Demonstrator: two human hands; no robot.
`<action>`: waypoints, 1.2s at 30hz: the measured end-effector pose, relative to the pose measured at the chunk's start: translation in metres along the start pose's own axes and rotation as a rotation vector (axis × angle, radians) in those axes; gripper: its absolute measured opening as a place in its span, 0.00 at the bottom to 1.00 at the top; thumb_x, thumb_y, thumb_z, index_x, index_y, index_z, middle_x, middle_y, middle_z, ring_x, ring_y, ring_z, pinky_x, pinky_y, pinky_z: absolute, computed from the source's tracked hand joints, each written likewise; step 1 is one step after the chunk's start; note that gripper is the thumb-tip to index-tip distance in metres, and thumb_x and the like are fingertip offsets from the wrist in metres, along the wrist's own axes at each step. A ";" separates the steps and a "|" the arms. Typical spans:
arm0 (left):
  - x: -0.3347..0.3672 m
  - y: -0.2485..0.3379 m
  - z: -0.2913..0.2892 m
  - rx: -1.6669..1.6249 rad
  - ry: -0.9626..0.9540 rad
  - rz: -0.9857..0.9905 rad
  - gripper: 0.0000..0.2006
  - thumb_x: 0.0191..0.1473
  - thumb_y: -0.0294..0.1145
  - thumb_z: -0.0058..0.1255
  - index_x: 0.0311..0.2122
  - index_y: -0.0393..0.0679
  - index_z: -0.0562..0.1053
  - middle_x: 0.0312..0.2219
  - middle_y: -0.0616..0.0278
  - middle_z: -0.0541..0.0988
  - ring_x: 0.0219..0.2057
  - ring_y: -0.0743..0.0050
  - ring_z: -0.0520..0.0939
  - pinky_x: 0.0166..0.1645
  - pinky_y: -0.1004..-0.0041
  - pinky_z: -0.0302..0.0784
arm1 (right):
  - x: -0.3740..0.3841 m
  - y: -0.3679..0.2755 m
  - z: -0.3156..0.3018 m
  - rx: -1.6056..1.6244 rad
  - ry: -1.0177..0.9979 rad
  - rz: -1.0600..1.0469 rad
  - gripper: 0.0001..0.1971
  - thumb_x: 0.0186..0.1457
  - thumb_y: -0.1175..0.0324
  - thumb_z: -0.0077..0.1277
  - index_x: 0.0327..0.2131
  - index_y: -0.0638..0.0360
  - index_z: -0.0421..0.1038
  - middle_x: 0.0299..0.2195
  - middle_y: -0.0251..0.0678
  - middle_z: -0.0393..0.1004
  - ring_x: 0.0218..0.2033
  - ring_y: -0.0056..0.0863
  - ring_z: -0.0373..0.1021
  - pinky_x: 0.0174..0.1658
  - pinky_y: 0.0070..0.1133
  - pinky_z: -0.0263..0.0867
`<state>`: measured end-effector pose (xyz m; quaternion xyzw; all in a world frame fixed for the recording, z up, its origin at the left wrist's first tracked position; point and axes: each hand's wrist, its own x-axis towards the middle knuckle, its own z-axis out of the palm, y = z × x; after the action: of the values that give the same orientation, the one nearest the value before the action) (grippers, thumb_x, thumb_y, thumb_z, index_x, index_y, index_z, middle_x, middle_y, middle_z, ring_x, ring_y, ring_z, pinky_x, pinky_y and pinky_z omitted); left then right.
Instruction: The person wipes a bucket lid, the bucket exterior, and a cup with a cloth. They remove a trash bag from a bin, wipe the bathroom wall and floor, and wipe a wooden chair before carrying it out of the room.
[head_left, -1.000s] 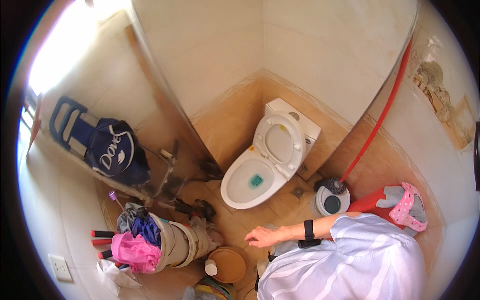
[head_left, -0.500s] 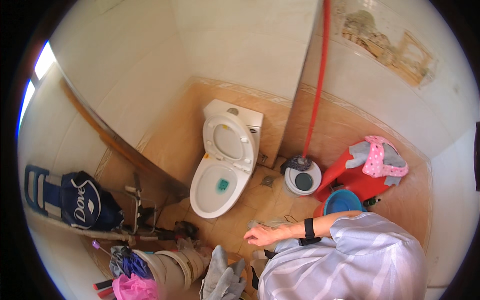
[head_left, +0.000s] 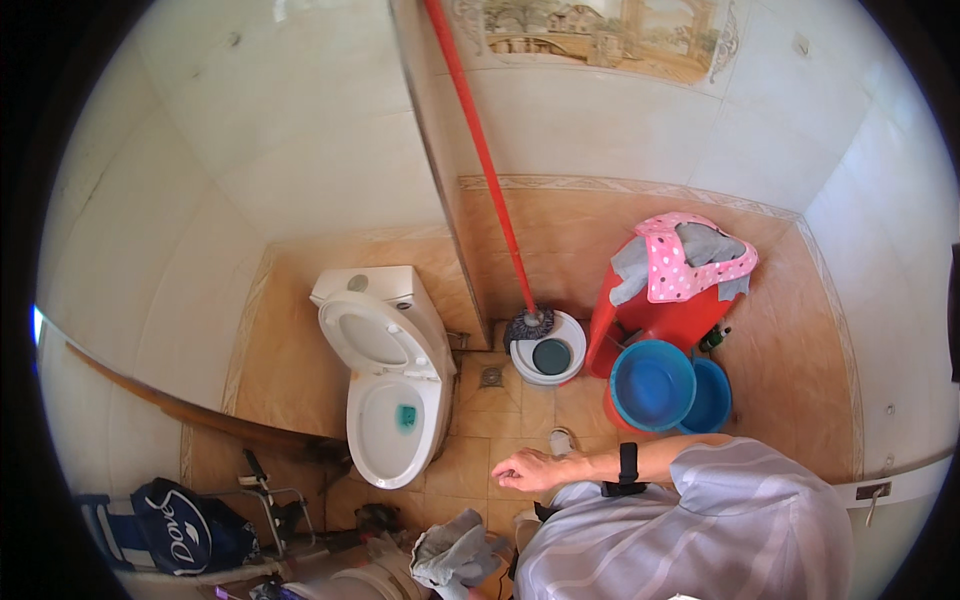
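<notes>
My right hand (head_left: 527, 469) reaches across from the right, a black strap (head_left: 628, 464) on its forearm. Its fingers are loosely curled together, and nothing shows in them. Beyond it to the left stands a white toilet (head_left: 440, 365), lid and seat raised, blue-green water in the bowl. At the lower edge is a crumpled grey cloth or glove (head_left: 450, 553); whether a hand is in or under it cannot be made out. My left hand cannot be picked out.
A red-handled mop (head_left: 490, 180) leans by a white bucket (head_left: 549, 378). Blue basins (head_left: 655, 385) stand beside a red tub (head_left: 680, 320) with a pink dotted cloth (head_left: 672, 262) on it. A dark-blue bag (head_left: 190, 530) on a trolley and a partition edge (head_left: 200, 410) are at left.
The view has swung right, so the toilet, mop and tub sit further left and the second blue basin shows. The grey cloth looks more bunched; my right hand keeps its pose.
</notes>
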<state>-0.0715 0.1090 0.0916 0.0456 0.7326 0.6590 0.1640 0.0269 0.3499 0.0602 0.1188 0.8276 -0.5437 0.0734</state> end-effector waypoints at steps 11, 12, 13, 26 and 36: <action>0.009 0.024 0.138 0.011 -0.205 -0.091 0.18 0.49 0.29 0.52 0.47 0.37 0.70 0.40 0.58 0.77 0.40 0.71 0.77 0.43 0.72 0.74 | -0.021 0.060 -0.098 0.119 0.072 0.069 0.18 0.58 0.59 0.48 0.45 0.63 0.72 0.36 0.46 0.78 0.37 0.35 0.76 0.40 0.26 0.71; 0.010 0.026 0.149 0.012 -0.226 -0.100 0.18 0.49 0.29 0.52 0.47 0.37 0.70 0.40 0.58 0.77 0.40 0.71 0.77 0.43 0.72 0.74 | -0.023 0.062 -0.105 0.144 0.103 0.021 0.18 0.58 0.59 0.49 0.45 0.63 0.72 0.35 0.46 0.78 0.37 0.35 0.76 0.39 0.26 0.71; 0.012 0.030 0.161 0.013 -0.249 -0.103 0.18 0.49 0.29 0.52 0.47 0.37 0.70 0.40 0.58 0.77 0.40 0.71 0.77 0.43 0.72 0.74 | -0.025 0.064 -0.111 0.168 0.137 -0.026 0.18 0.57 0.60 0.49 0.45 0.63 0.72 0.34 0.47 0.78 0.36 0.35 0.76 0.38 0.26 0.71; 0.069 0.090 0.294 -0.001 -0.793 -0.123 0.18 0.49 0.28 0.52 0.47 0.37 0.70 0.40 0.58 0.77 0.39 0.71 0.77 0.41 0.72 0.75 | -0.054 0.070 -0.176 0.199 0.495 0.124 0.15 0.55 0.63 0.50 0.43 0.61 0.73 0.31 0.47 0.77 0.31 0.38 0.75 0.37 0.27 0.69; 0.138 0.067 0.335 -0.093 -0.946 -0.208 0.21 0.56 0.40 0.46 0.52 0.41 0.65 0.47 0.61 0.72 0.48 0.71 0.71 0.53 0.69 0.67 | -0.045 0.088 -0.175 0.432 0.722 0.297 0.12 0.56 0.70 0.51 0.42 0.68 0.72 0.32 0.43 0.77 0.32 0.26 0.75 0.37 0.21 0.71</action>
<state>-0.1108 0.4754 0.1069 0.2592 0.5482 0.5781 0.5460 0.0955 0.5383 0.0634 0.4313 0.6416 -0.6112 -0.1693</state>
